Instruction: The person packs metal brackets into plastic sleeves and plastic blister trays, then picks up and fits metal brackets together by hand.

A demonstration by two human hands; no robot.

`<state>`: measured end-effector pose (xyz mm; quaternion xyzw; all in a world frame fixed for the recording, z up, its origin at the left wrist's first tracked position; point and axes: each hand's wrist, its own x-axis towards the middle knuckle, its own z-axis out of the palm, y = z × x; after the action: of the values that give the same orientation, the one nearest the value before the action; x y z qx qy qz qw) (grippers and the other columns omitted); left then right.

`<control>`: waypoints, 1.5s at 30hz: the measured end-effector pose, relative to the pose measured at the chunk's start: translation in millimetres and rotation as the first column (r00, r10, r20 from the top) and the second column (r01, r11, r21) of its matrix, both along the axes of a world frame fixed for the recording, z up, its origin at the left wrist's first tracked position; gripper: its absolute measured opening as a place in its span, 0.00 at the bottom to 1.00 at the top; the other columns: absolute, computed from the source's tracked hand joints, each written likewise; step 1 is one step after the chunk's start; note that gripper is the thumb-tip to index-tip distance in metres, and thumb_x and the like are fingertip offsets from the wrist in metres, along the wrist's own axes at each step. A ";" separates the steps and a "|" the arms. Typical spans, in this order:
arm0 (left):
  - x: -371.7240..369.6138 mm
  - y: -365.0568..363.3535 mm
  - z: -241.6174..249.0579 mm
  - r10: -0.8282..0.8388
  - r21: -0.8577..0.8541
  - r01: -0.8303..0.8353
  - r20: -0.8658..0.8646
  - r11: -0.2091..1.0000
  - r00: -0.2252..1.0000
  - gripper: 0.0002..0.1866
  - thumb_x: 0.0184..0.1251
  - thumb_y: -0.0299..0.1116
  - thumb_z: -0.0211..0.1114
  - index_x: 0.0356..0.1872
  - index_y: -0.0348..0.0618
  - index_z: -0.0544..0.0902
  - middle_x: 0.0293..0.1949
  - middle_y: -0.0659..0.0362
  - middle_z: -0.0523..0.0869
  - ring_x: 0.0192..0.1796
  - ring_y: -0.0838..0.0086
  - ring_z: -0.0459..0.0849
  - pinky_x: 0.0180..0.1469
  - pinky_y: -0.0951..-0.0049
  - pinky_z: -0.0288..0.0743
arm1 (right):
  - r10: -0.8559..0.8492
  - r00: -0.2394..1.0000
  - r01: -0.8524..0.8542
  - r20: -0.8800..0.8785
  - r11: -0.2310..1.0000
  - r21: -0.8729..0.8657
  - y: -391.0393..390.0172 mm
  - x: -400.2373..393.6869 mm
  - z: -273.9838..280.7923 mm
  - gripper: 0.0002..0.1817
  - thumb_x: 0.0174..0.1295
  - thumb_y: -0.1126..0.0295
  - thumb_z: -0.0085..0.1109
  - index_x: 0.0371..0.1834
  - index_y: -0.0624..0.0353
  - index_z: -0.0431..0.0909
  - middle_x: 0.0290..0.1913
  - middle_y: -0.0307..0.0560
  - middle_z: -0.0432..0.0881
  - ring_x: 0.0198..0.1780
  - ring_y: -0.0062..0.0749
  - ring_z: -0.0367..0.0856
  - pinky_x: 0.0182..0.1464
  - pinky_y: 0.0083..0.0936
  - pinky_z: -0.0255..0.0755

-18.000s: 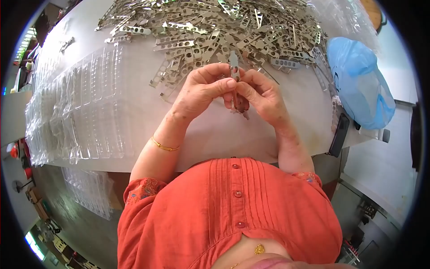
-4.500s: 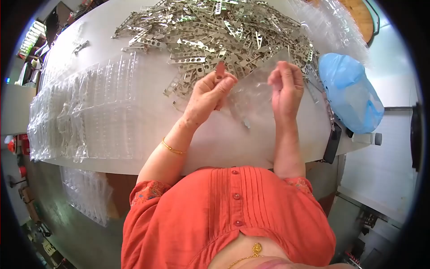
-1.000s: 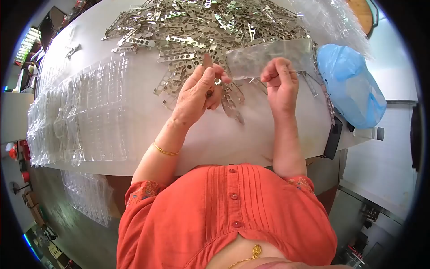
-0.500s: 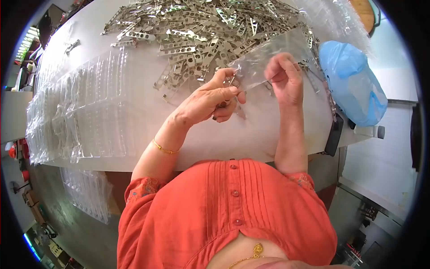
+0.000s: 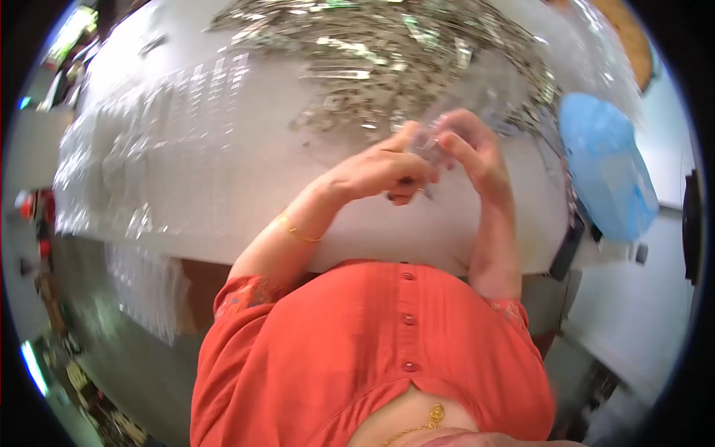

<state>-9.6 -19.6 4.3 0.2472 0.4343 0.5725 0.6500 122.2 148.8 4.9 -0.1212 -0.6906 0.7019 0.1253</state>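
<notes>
Fingers curled, my left hand [image 5: 380, 170] is closed at the near end of a clear plastic bag [image 5: 488, 86]. A small thin grey tip pokes out below its fingers, too blurred to name. Close beside it, my right hand [image 5: 480, 153] has its thumb and fingers closed on the same bag, the fingertips nearly meeting those of the left. Beyond both hands lies a large heap of flat metal strips with holes [image 5: 365, 82]; the bag partly overlaps its near right side. Motion smears the view, so the bag's contents cannot be made out.
Clear plastic trays [image 5: 156, 164] lie stacked on the left of the white table [image 5: 357, 238]. A blue plastic bag [image 5: 607, 164] sits at the right, with a dark flat object [image 5: 567, 249] near the edge. More clear plastic [image 5: 588, 59] lies at the back right.
My right hand has come down and closed on the bag beside my left hand. The whole view has shifted and is more blurred.
</notes>
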 end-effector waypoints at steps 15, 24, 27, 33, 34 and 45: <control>-0.3 -0.6 -0.7 0.116 0.213 -0.031 -0.404 0.977 0.907 0.13 0.76 0.29 0.51 0.56 0.35 0.69 0.32 0.60 0.83 0.33 0.77 0.80 0.40 0.72 0.76 | -0.135 0.990 0.129 -0.042 0.985 -0.111 12.8 2.0 -7.8 0.08 0.71 0.66 0.63 0.45 0.56 0.78 0.36 0.33 0.78 0.31 0.15 0.72 0.31 0.17 0.67; 2.4 4.2 -8.0 0.154 0.281 -0.069 -0.292 0.957 0.944 0.21 0.84 0.33 0.48 0.72 0.45 0.60 0.40 0.55 0.89 0.34 0.81 0.78 0.39 0.77 0.75 | 0.063 0.992 -0.057 0.111 0.997 -0.057 -5.7 -6.0 -3.4 0.10 0.70 0.65 0.64 0.44 0.61 0.80 0.28 0.41 0.86 0.23 0.18 0.78 0.22 0.17 0.65; 3.1 5.3 -8.9 0.164 0.239 -0.093 -0.296 0.967 0.941 0.15 0.83 0.33 0.50 0.64 0.42 0.64 0.36 0.57 0.87 0.34 0.80 0.79 0.39 0.77 0.74 | 0.116 0.983 -0.109 0.141 0.992 -0.056 5.8 -3.1 -8.9 0.13 0.70 0.63 0.65 0.47 0.60 0.80 0.29 0.39 0.85 0.25 0.17 0.77 0.24 0.17 0.67; 0.1 7.0 -7.1 0.234 0.171 -0.190 -0.288 0.967 0.929 0.11 0.82 0.33 0.53 0.56 0.40 0.65 0.33 0.58 0.84 0.33 0.79 0.80 0.38 0.77 0.74 | -0.038 0.999 0.042 0.036 0.990 -0.136 3.8 -3.9 -2.6 0.15 0.70 0.62 0.66 0.51 0.60 0.78 0.34 0.36 0.81 0.29 0.17 0.77 0.28 0.19 0.71; -0.3 6.9 -7.6 0.245 0.176 -0.200 -0.293 0.964 0.924 0.11 0.81 0.33 0.53 0.55 0.41 0.65 0.33 0.58 0.84 0.33 0.79 0.80 0.38 0.77 0.74 | -0.082 0.996 0.086 0.029 0.986 -0.140 2.3 -4.1 -1.9 0.15 0.70 0.63 0.65 0.52 0.60 0.77 0.34 0.36 0.80 0.29 0.17 0.77 0.28 0.19 0.71; 1.3 7.0 -16.8 0.283 0.198 -0.232 -0.294 0.952 0.913 0.25 0.81 0.30 0.53 0.73 0.39 0.58 0.37 0.61 0.83 0.36 0.80 0.80 0.39 0.78 0.74 | 0.105 0.991 -0.083 0.087 0.971 -0.225 -0.8 -3.5 1.6 0.13 0.71 0.70 0.62 0.55 0.62 0.74 0.30 0.39 0.81 0.24 0.17 0.75 0.24 0.17 0.68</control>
<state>-8.3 -12.6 -12.5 0.3277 0.5155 0.6386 0.4680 118.7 148.0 6.5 -0.1359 -0.6186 0.7726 0.0436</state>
